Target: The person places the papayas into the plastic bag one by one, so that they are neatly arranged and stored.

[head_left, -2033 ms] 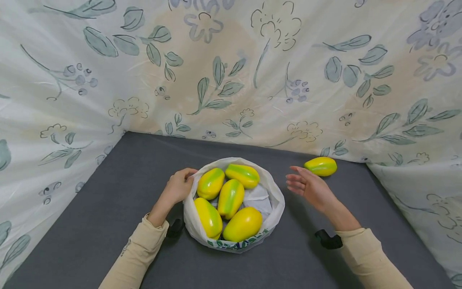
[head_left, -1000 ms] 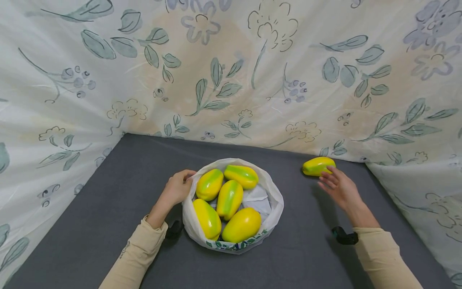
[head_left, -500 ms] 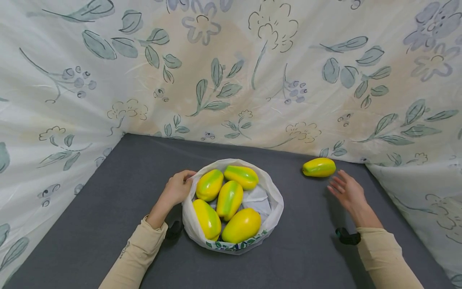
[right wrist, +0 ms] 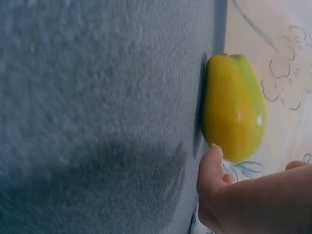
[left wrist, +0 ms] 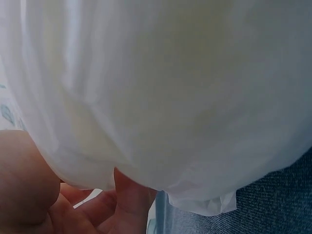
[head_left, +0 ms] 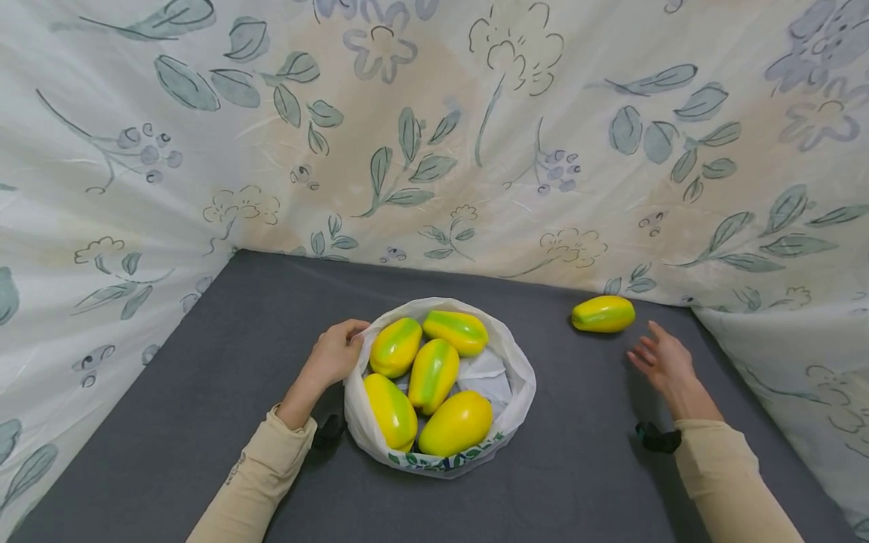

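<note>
A white plastic bag [head_left: 523,377] with green print along its front edge stands wide-mouthed on the dark grey cloth. Several yellow papayas with green streaks, one a middle papaya [head_left: 433,375], lie inside it. My left hand [head_left: 333,353] grips the bag's left rim with curled fingers. In the left wrist view the bag's side [left wrist: 185,97] fills most of the picture and part of that hand is hidden. Another papaya [head_left: 603,314] lies alone at the back right. My right hand [head_left: 665,366] hovers just in front and to the right of it, fingers loosely extended, holding nothing.
Dark grey cloth [head_left: 204,422] covers the work surface. A floral curtain [head_left: 407,173] rises along its back and both sides, close behind the lone papaya. Crumpled white plastic [head_left: 485,373] shows inside the bag at its right.
My right hand has moved right, from between the bag and the lone papaya, past that papaya's front to its right side. The left hand, bag and papayas keep their places.
</note>
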Demonstrator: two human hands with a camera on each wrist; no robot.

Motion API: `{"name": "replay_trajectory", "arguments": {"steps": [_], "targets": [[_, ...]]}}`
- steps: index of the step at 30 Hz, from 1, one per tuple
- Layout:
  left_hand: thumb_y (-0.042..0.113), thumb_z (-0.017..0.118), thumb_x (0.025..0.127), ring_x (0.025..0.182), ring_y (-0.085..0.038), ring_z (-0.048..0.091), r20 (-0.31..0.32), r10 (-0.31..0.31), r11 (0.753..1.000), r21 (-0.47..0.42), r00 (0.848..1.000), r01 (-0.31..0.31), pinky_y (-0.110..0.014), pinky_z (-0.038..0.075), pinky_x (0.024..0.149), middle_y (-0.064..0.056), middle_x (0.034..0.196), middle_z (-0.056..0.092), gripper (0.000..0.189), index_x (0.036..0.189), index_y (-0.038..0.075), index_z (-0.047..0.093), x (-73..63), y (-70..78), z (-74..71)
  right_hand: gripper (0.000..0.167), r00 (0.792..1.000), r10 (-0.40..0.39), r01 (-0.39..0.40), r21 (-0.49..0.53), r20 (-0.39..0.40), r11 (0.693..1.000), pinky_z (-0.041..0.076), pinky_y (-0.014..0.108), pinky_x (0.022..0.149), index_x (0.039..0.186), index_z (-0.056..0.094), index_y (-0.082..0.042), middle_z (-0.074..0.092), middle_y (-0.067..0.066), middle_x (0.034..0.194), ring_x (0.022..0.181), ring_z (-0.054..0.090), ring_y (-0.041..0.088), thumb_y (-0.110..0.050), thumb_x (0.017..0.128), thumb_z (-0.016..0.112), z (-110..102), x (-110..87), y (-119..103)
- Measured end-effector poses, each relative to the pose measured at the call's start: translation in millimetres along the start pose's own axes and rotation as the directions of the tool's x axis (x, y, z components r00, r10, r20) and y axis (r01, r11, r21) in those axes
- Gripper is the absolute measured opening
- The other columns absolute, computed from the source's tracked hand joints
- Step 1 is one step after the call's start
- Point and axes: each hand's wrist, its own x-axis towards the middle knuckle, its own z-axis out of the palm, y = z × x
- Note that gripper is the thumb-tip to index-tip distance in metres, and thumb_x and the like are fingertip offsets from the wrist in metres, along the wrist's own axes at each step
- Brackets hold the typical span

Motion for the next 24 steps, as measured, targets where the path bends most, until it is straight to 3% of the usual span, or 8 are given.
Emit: {"name": "replay_trajectory", "arguments": {"steps": [5,10,17,24], "targets": [[0.008,0.045,0.099,0.092,-0.030,0.060,0.000,0.003,1.000,-0.002,1.000,-0.003,-0.038,0.049,0.069,-0.021,0.118,0.059,0.033,0.129,0.001,0.056,0.4,-1.0,0.7,0.084,1.000,0.018,-0.018,0.000,0.002,1.000,0.051,0.026,0.066,0.151,0.005,-0.039,0.013,0.000,0.157,0.137,0.024,0.021,-0.052,0.086,0.057,-1,7.4,-3],[0.008,0.045,0.100,0.096,-0.032,0.059,0.012,0.000,1.000,-0.010,1.000,0.001,-0.039,0.050,0.071,-0.022,0.120,0.058,0.033,0.130,0.001,0.055,0.1,-1.2,0.9,0.086,0.999,0.040,-0.040,0.036,-0.001,0.999,0.049,0.032,0.083,0.150,0.004,-0.041,0.011,-0.001,0.157,0.139,0.022,0.021,-0.051,0.085,0.059,-3,16.7,-2],[0.009,0.045,0.100,0.095,-0.031,0.059,0.010,-0.003,1.000,-0.012,1.000,0.003,-0.037,0.049,0.069,-0.022,0.121,0.058,0.033,0.130,0.001,0.055,0.0,0.2,-0.5,0.082,0.998,0.063,-0.062,0.014,-0.015,0.998,0.051,0.030,0.070,0.150,0.008,-0.042,0.013,-0.002,0.157,0.137,0.025,0.020,-0.052,0.086,0.058,-1,22.8,-6],[0.008,0.045,0.100,0.094,-0.031,0.059,0.008,0.000,1.000,-0.010,1.000,0.000,-0.038,0.049,0.069,-0.022,0.120,0.059,0.033,0.130,0.001,0.056,0.1,-0.2,-0.4,0.089,0.997,0.068,-0.067,0.016,-0.034,0.998,0.043,0.039,0.095,0.150,0.005,-0.041,0.010,-0.002,0.157,0.138,0.024,0.022,-0.055,0.082,0.059,1,33.7,-5]]}}
